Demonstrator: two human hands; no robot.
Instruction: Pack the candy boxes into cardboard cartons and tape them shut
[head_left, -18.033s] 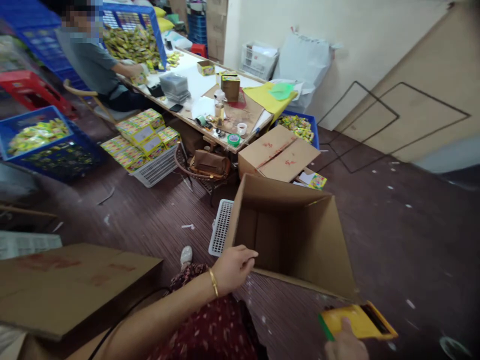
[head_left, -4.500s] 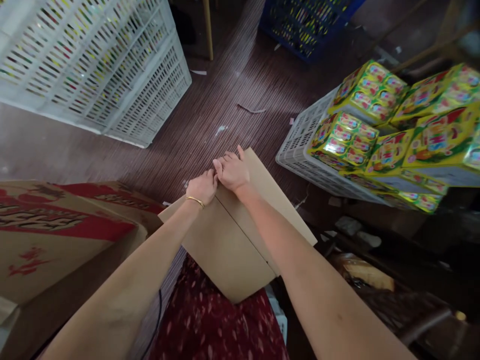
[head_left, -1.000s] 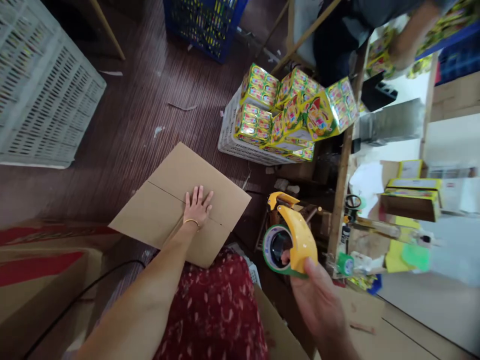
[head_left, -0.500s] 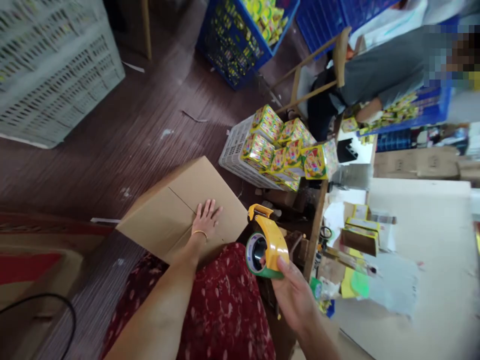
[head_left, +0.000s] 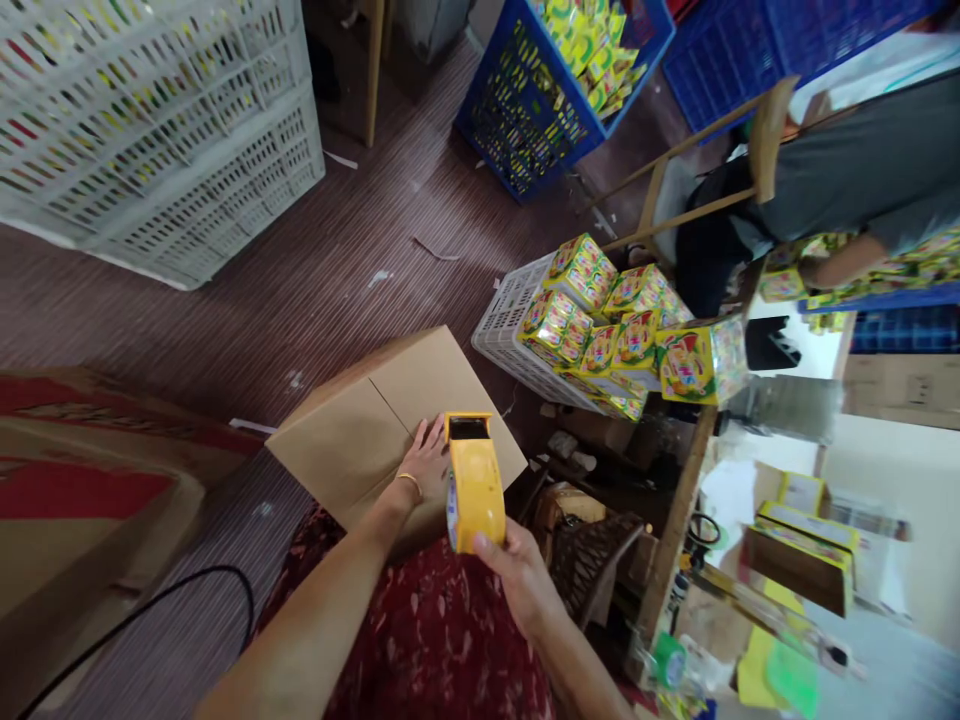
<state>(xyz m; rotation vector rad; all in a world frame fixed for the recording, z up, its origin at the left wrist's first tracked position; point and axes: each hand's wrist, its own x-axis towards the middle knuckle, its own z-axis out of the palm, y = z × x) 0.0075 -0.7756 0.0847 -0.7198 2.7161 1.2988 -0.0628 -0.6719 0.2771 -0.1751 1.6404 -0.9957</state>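
Note:
A plain brown carton [head_left: 360,430] stands on the floor in front of my lap, its two flaps folded shut with a seam down the middle. My left hand [head_left: 426,462] lies flat and open on the flaps near the seam, a gold bangle at the wrist. My right hand [head_left: 514,570] grips the handle of a yellow tape dispenser [head_left: 472,485] and holds it above the carton's near right edge, close beside my left hand.
A white basket [head_left: 514,320] piled with yellow-green boxes [head_left: 622,330] sits right of the carton. White crates [head_left: 150,130] stand at the upper left, a blue crate [head_left: 540,90] of packets behind. A seated person [head_left: 847,190] works at the table [head_left: 757,480] on the right. Red-printed cartons [head_left: 82,490] lie left.
My right hand has swung the tape dispenser leftward, from beside the carton to over its near edge next to my left hand. The left hand stays flat on the flaps.

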